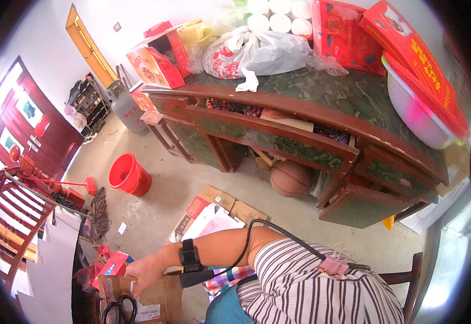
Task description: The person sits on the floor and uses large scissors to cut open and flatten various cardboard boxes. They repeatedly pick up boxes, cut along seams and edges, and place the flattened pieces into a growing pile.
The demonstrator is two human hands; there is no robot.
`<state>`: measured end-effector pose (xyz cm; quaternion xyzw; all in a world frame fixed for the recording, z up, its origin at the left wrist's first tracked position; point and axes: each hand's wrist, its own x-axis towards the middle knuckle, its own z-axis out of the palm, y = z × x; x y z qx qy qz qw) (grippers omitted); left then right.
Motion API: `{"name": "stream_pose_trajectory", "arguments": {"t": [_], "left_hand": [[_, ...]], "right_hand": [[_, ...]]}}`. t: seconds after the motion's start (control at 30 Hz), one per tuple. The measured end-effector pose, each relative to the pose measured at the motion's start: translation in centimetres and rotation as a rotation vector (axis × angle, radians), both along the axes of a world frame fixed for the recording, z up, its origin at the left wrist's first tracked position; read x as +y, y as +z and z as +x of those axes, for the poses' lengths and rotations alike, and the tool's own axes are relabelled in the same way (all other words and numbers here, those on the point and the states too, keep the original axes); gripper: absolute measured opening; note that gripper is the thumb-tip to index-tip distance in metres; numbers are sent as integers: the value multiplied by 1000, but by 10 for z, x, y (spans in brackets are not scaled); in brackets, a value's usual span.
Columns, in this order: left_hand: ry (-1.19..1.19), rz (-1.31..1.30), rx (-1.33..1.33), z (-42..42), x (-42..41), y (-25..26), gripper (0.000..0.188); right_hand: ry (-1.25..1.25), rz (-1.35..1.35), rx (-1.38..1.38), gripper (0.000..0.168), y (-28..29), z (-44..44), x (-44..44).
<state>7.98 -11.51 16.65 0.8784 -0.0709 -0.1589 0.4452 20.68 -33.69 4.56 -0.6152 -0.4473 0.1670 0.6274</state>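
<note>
My right hand (148,269) reaches to the lower left, at the top of an open cardboard box (170,293). One digit points down inside the box's outline; the other fingers are partly hidden, so any grip is unclear. Below the hand are black loops (120,310) that look like scissors handles, beside a white printed label (148,312) bearing a barcode. A red carton (114,265) stands just behind the box. A black strap with a small device (191,259) circles my right wrist, and a cable runs from it to the shoulder. My left hand is out of view.
A red bucket (132,178) and flattened cardboard (215,198) are on the floor. A long cabinet (268,135) with an open drawer carries bags, boxes and basins; a basketball (290,178) lies underneath. Left are a wooden railing (13,214) and a mop head (100,214). A gas cylinder (128,109) stands behind.
</note>
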Motion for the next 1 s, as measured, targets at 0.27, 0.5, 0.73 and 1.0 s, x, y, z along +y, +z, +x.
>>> {"name": "stream_pose_trajectory", "arguments": {"t": [0.27, 0.5, 0.73, 1.0], "left_hand": [[-76, -59, 140, 3, -25, 13, 41], [-307, 442, -638, 25, -30, -5, 40], [16, 359, -660, 82, -43, -63, 47], [561, 19, -161, 50, 39, -148, 23]], "right_hand": [[116, -310, 31, 42, 48, -12, -53], [31, -386, -318, 42, 65, 27, -40], [-386, -393, -388, 47, 27, 60, -83], [-811, -199, -24, 35, -151, 122, -149]]}}
